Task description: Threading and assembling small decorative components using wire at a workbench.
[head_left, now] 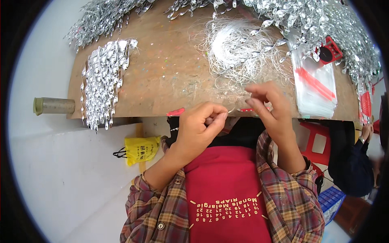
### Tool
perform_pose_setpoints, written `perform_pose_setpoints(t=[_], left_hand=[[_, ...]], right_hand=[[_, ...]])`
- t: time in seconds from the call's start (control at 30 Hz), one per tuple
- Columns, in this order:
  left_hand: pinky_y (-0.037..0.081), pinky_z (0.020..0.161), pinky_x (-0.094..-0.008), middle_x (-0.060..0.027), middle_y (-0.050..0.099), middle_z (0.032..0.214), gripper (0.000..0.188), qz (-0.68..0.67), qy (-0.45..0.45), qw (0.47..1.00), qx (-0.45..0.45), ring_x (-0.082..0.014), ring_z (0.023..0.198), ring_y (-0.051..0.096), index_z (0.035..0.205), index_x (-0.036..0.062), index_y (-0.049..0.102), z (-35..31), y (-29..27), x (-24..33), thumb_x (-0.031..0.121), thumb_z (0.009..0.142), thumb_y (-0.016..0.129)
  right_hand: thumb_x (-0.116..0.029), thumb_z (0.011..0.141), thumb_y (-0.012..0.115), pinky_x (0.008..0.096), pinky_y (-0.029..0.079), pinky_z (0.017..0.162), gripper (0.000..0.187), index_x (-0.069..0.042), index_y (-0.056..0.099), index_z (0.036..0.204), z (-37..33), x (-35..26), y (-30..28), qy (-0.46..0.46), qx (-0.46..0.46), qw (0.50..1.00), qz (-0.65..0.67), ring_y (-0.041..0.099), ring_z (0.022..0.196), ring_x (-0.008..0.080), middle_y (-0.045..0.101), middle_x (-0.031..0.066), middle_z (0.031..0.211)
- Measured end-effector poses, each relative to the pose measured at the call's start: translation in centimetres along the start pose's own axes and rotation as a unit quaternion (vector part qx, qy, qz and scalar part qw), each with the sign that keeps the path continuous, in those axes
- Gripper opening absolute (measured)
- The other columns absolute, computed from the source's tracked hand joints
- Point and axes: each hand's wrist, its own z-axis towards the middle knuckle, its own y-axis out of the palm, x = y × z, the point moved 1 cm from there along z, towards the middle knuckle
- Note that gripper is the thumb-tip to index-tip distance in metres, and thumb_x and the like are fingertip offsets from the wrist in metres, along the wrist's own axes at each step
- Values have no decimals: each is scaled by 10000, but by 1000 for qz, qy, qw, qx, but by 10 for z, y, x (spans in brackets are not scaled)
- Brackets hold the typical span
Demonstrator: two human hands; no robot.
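My left hand [199, 126] is closed in a pinch just off the table's front edge. A short bit of thin pale string [231, 110] pokes out from its fingertips; the rest of it is hidden. To the right, my right hand [275, 108] is raised with thumb and fingers apart, slightly blurred, and I make out nothing held in it. Beyond it lies a loose tangle of clear, shiny string [233, 50]. At the table's left, a bundle of twisted silver foil strips [106, 77] hangs over the front edge.
Silver foil garlands [308, 18] heap along the back and right of the wooden table [162, 65]. Clear plastic bags [314, 91] and a red device [330, 52] lie at right. A metal tube [56, 106] juts out left. Another person [350, 162] sits at right.
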Motion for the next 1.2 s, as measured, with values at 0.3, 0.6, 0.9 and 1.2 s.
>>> perform_pose_setpoints(t=[0.3, 0.6, 0.9, 1.2], left_hand=[[428, 519, -189, -24, 599, 696, 64, 8, 34, 999, 11, -53, 567, 539, 863, -18, 596, 0, 4, 7, 37, 832, 583], [480, 690, -216, -66, 627, 851, 154, -235, -53, 971, 6, -98, 745, 587, 983, -35, 592, 1, 6, -9, 71, 882, 542], [478, 668, -196, -46, 618, 858, 183, -272, -43, 961, 21, -73, 750, 571, 1009, -26, 589, 1, 6, -12, 106, 888, 547], [475, 598, -196, -28, 610, 826, 108, -233, -82, 969, 13, -59, 678, 560, 921, -11, 591, 1, 6, -7, 74, 862, 562]], right_hand=[[17, 717, 627, 277, 419, 636, 179, -53, 611, 881, -3, -8, 14, -72, -108, 988, -80, 541, 664, 208, 581, 67, 765], [-36, 808, 594, 267, 419, 788, 42, -26, 582, 847, -6, 0, 29, 180, -75, 890, 412, 517, 854, 134, 526, 63, 940], [-63, 807, 623, 254, 389, 838, 75, -20, 603, 866, -5, 3, 31, 225, -108, 866, 433, 499, 932, 116, 508, 35, 982], [-15, 773, 600, 282, 391, 830, 105, -36, 586, 875, -4, 1, 20, 206, -102, 886, 404, 498, 926, 144, 513, 70, 997]])
